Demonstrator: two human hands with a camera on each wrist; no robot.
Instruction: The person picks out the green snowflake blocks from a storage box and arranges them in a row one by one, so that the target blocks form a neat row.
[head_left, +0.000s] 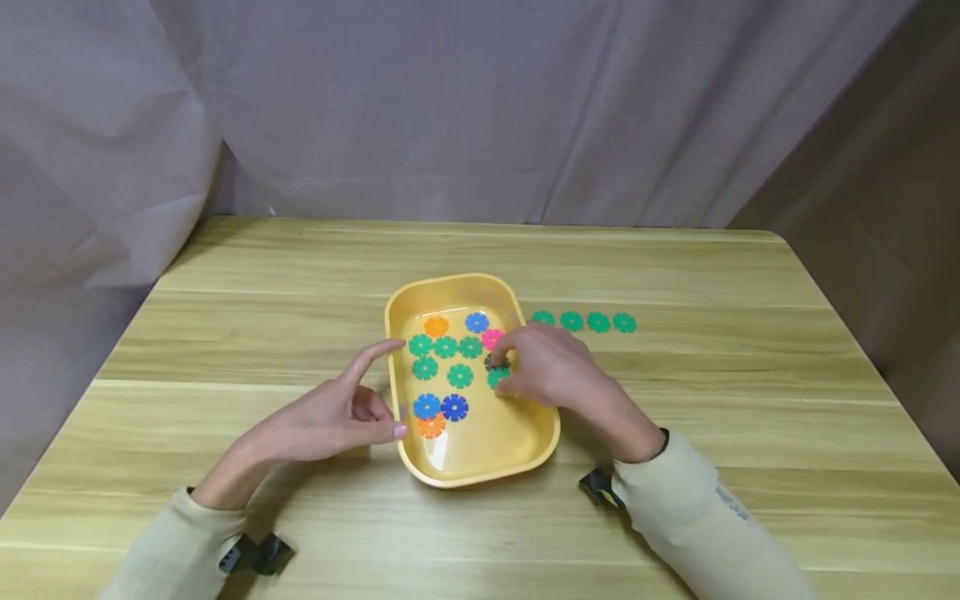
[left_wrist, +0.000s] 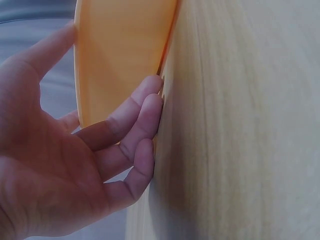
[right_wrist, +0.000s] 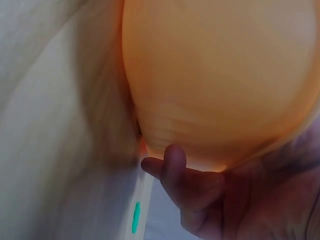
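A yellow plastic tray (head_left: 480, 467) stands on the table, holding flat notched flower discs in several colours. My left hand (head_left: 330, 421) is at the tray's left side, with index finger and thumb spread apart against its rim. In the left wrist view, the other fingers bend loosely beside the tray wall (left_wrist: 122, 60). Over the right rim, my right hand (head_left: 551, 367) reaches into the tray. Its index fingertip is at a dark disc (head_left: 491, 363) and its thumb by a green disc (head_left: 497, 379), with a gap between them. The right wrist view hides those fingertips behind the tray wall (right_wrist: 215, 80).
Outside the tray on the right, several green discs (head_left: 598, 322) lie in a row. Inside are more green discs (head_left: 460, 376), blue discs (head_left: 454, 407), orange discs (head_left: 436, 326) and a pink disc (head_left: 492, 338). Behind the wooden table (head_left: 337, 267) hangs a grey curtain (head_left: 390, 108).
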